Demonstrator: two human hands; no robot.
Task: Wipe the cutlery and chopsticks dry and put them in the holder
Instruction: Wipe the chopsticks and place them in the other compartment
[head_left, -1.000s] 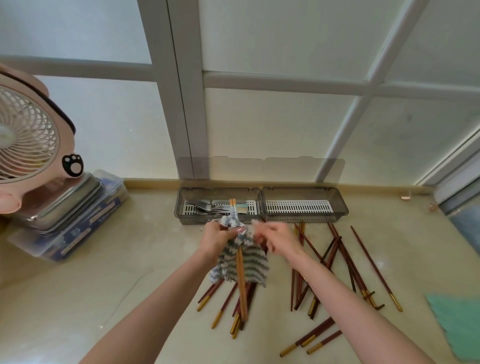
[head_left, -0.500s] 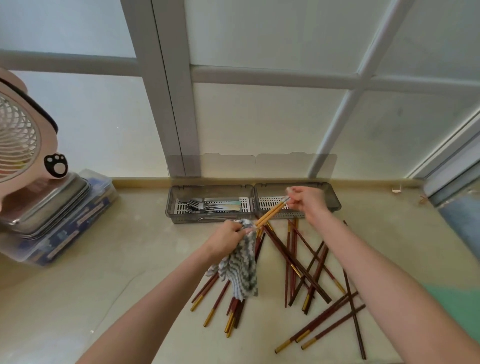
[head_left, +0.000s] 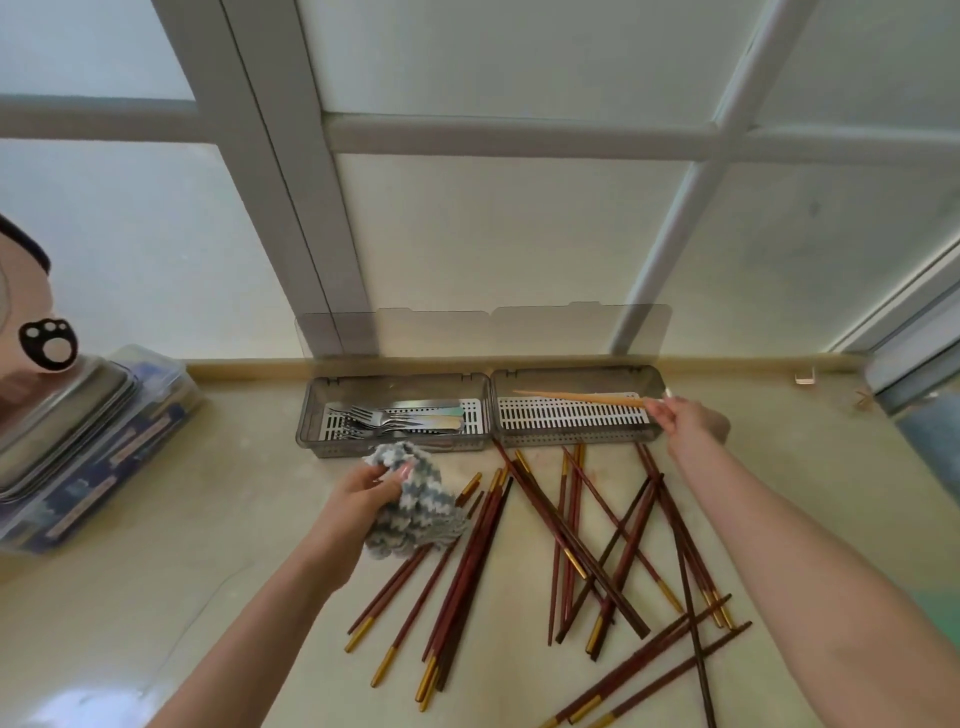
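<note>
A grey two-compartment holder (head_left: 491, 410) stands against the wall with its lid raised. Forks and other cutlery (head_left: 400, 418) lie in its left compartment. My right hand (head_left: 685, 423) pinches the end of a pale orange chopstick (head_left: 576, 397) that lies across the right compartment's white grid. My left hand (head_left: 363, 493) grips a crumpled grey-and-white cloth (head_left: 421, 506) just in front of the holder. Several dark red chopsticks with gold tips (head_left: 566, 561) lie scattered on the counter between my forearms.
At the left, a stack of steel trays on a clear plastic box (head_left: 88, 452) sits under a pink fan (head_left: 31, 332). A green cloth (head_left: 935, 608) shows at the right edge. The frosted window wall rises just behind the holder.
My right hand carried the orange chopstick away from the cloth and laid it across the holder's right compartment. My left hand stayed with the cloth, lowering slightly.
</note>
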